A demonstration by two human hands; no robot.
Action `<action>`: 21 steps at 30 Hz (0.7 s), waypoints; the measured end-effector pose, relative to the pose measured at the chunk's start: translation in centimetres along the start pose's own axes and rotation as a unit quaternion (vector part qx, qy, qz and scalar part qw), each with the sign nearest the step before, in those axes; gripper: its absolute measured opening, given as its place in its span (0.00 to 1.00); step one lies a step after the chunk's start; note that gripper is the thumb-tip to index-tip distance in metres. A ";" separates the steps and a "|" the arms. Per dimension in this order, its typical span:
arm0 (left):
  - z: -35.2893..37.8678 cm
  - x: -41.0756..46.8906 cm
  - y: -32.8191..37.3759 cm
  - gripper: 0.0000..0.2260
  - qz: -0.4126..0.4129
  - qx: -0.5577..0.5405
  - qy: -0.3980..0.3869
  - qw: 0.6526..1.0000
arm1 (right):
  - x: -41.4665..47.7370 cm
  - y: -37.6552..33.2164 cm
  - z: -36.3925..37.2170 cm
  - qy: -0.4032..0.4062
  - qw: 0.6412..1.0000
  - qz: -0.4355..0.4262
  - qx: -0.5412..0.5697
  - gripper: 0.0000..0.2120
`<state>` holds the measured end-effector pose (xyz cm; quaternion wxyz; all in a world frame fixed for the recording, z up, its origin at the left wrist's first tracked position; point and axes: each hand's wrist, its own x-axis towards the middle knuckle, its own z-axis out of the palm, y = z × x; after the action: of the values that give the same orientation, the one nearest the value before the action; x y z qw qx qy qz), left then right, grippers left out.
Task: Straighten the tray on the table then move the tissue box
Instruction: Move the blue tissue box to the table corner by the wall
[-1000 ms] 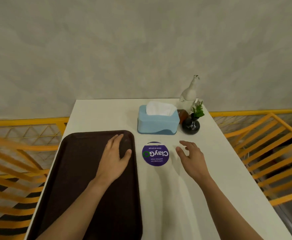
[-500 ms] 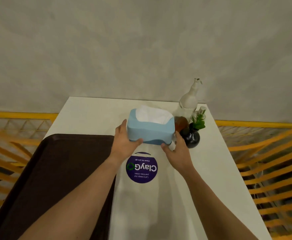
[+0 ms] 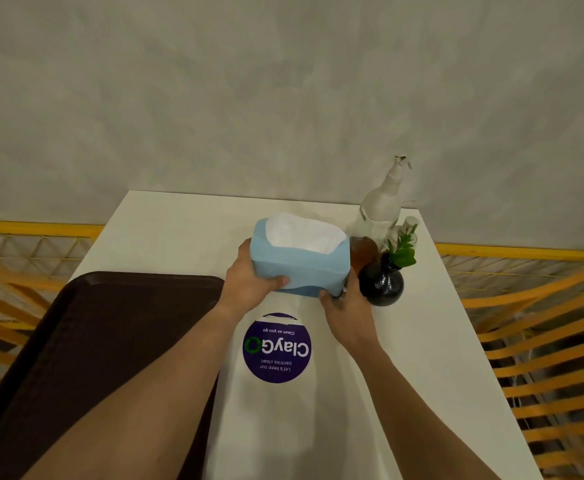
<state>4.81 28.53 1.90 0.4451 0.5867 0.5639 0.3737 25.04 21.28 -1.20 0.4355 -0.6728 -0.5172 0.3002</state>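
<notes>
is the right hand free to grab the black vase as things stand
Probably not right away: the right hand is clamped on the tissue box together with the left hand. The black vase stands just beside it, unobstructed, so it would have to let go first.

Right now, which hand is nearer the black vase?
Right. The right hand grips the tissue box right beside the black vase; the left hand holds the box's far side.

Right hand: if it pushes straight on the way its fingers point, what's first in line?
Likely the black vase, just beyond the right hand gripping the tissue box; depth unclear, they may already touch.
</notes>
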 end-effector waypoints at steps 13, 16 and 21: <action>-5.0 0.0 1.7 0.36 0.065 0.010 0.029 0.997 | -0.4 -4.8 2.3 0.064 0.997 -0.038 -0.023 0.25; -7.8 -0.2 2.0 0.38 0.085 0.013 0.040 0.996 | -0.7 -7.0 3.8 0.069 0.996 -0.043 -0.027 0.26; -13.3 0.0 2.1 0.37 0.115 0.014 0.051 0.992 | -0.9 -10.3 8.1 0.073 0.995 -0.058 -0.035 0.30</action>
<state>-7.03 29.91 8.21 0.3615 0.6341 0.5197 0.4441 13.36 23.50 4.41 0.4651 -0.6768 -0.5320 0.2063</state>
